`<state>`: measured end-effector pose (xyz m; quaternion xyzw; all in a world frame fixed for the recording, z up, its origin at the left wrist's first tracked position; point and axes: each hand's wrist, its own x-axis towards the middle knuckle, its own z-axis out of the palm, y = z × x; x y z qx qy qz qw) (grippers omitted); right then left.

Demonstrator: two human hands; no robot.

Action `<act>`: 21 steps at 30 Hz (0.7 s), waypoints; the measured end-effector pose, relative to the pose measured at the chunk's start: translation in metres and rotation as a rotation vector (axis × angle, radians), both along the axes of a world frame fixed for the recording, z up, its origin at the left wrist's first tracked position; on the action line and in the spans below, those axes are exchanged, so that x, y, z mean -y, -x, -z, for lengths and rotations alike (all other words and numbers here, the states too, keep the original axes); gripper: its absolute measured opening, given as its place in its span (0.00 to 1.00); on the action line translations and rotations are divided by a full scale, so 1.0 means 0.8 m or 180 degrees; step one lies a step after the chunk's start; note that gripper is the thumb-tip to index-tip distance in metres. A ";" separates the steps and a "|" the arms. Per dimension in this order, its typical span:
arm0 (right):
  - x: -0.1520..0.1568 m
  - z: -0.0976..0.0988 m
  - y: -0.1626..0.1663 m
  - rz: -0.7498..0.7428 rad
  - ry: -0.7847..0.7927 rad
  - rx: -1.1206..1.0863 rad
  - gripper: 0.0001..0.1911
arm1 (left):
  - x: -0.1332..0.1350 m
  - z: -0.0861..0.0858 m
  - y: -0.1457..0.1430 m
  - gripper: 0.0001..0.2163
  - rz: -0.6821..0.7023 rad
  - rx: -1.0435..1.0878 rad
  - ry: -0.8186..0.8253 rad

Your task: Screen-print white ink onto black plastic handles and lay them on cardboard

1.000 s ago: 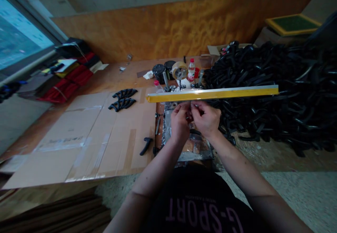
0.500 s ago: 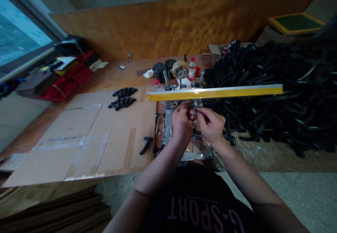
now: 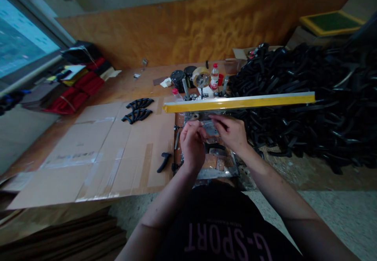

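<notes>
Left hand (image 3: pixel 193 145) and right hand (image 3: pixel 231 132) apart below a long yellow-and-white bar (image 3: pixel 239 103)

Both forearms reach forward from the person's body. The left hand is curled, fingers bent inward; the right has its thumb and forefinger drawn together, pointing left. Whether either grips something small cannot be told.

The bar runs crosswise just beyond the fingertips, blocking part of the view behind it. Past it stand a round tan tape roll (image 3: pixel 201 77) and a clear plastic bottle with a red cap (image 3: pixel 215 77). A large heap of black curved pieces (image 3: pixel 297 115) lies right; at left, a flat brown cardboard sheet (image 3: pixel 114 151) carries two rows of black handle-shaped pieces (image 3: pixel 138 110) and a single black handle-shaped piece (image 3: pixel 164 162).

A dark curved piece (image 3: pixel 215 147) lies between the hands, slightly nearer the body than the fingertips.
</notes>
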<state>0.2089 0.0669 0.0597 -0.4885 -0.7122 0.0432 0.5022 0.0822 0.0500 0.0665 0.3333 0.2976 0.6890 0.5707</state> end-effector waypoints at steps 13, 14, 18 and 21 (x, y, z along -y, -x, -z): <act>-0.003 -0.015 -0.005 -0.0318 -0.0086 -0.0178 0.10 | -0.015 -0.002 0.039 0.07 -0.0383 0.0171 0.0113; -0.001 -0.016 -0.005 -0.0263 -0.0165 -0.0292 0.10 | -0.017 -0.005 0.041 0.07 -0.0422 0.0139 0.0080; 0.012 -0.010 -0.015 -0.0168 -0.0144 -0.0709 0.09 | -0.028 -0.017 0.055 0.07 -0.0713 -0.0048 -0.0247; 0.023 0.007 -0.033 -0.0057 0.0244 -0.0770 0.11 | -0.041 -0.023 0.063 0.09 -0.0615 -0.0332 -0.0459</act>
